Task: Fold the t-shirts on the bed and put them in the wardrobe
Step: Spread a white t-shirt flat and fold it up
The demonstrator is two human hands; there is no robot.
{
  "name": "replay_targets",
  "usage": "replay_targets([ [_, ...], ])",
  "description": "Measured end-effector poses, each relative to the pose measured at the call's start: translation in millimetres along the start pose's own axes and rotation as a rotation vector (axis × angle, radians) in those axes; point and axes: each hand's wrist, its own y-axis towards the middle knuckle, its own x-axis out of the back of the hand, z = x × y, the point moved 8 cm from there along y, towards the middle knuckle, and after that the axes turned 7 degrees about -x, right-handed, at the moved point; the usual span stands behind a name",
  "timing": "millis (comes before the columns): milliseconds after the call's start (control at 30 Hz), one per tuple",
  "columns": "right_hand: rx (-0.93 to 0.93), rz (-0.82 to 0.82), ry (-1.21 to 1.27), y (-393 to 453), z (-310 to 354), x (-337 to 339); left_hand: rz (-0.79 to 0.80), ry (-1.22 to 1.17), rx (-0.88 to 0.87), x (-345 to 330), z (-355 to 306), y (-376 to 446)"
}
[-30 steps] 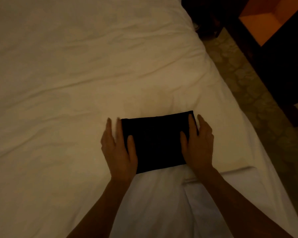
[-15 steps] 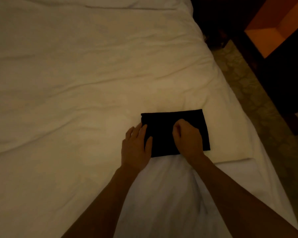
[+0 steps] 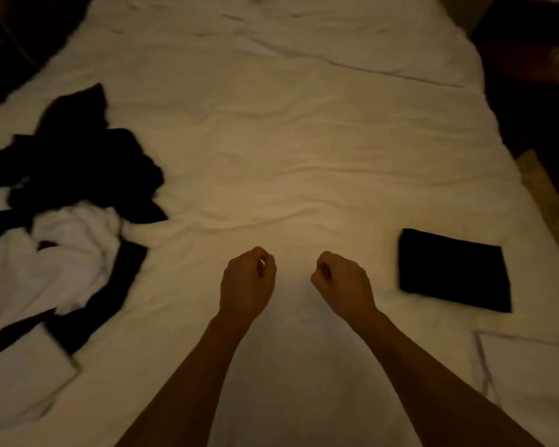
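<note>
Both hands (image 3: 294, 279) empty, fists; folded black tee (image 3: 454, 269) just R.

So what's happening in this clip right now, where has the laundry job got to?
A person is folding t-shirts on a white bed. One black t-shirt lies folded into a neat rectangle to the right. Both the left hand and right hand hover loosely curled over bare sheet, holding nothing. A jumbled pile of black and white clothes waits unfolded at the left. Nothing seen here has reached the wardrobe.
</note>
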Motion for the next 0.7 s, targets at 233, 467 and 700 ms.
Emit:
replay_targets([
  [233,0.139,0.181,-0.035,-29,172,-86,-0.109,-0.051,0.17,150,134,-35],
  [467,0.218,0.269,-0.037,-49,297,-152,-0.207,-0.073,0.294,241,244,-71],
  [700,0.365,0.387,-0.09,-69,389,-220,-0.386,-0.001,0.428,299,325,-108],
])
